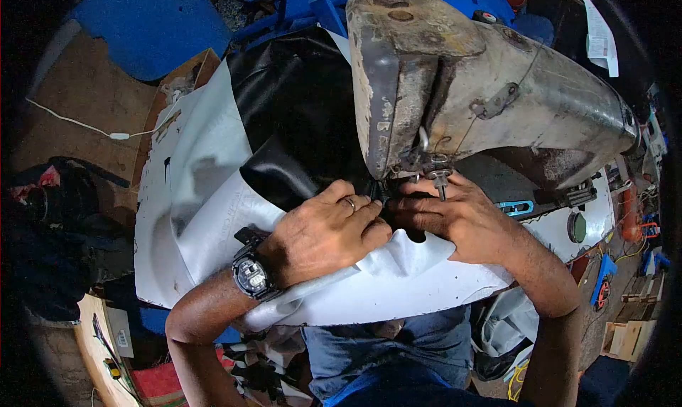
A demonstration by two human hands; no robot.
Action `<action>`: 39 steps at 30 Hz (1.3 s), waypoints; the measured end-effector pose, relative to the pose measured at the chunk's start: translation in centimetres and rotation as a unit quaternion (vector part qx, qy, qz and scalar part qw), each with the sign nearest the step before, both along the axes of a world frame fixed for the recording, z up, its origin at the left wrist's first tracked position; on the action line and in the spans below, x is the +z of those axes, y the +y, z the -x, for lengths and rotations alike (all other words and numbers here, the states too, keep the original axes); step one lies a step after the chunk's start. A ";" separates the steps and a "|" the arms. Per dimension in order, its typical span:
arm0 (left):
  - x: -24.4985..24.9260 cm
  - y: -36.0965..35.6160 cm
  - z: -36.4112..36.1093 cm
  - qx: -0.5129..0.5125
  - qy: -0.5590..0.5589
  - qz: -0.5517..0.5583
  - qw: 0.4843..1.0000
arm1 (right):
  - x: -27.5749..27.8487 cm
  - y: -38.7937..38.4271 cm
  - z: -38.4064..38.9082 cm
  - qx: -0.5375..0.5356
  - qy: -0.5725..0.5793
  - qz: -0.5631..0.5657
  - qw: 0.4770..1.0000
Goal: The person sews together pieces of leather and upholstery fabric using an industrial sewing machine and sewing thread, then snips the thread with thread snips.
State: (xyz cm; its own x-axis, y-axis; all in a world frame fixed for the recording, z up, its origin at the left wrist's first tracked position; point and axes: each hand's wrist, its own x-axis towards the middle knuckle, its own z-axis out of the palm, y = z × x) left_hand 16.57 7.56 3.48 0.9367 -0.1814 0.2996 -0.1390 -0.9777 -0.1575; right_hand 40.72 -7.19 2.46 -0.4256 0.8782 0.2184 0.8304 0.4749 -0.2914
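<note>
A worn, heavy sewing machine [440,73] stands over a sheet of glossy black vinyl [298,109] with a silver-white backing [213,130]. My left hand [327,226], a ring on one finger and a watch [252,273] at the wrist, lies with curled fingers gripping the folded vinyl just left of the machine's needle area. On the other side, my right hand [455,222] holds the same vinyl, its fingers partly under the machine head. The fingertips of both hands nearly meet there. The needle and the presser foot are mostly hidden behind the head and fingers.
The white table [440,293] has a chipped edge close to my body. On its right side lie a light-blue tool [515,208] and a round green item [577,227]. A white cable [85,126] crosses a brown board at left. Blue seats [149,23] stand behind.
</note>
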 end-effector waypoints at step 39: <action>-0.8 -4.0 -0.9 0.138 -0.016 0.002 0.990 | 0.6 0.4 -1.7 -0.028 0.007 0.051 0.998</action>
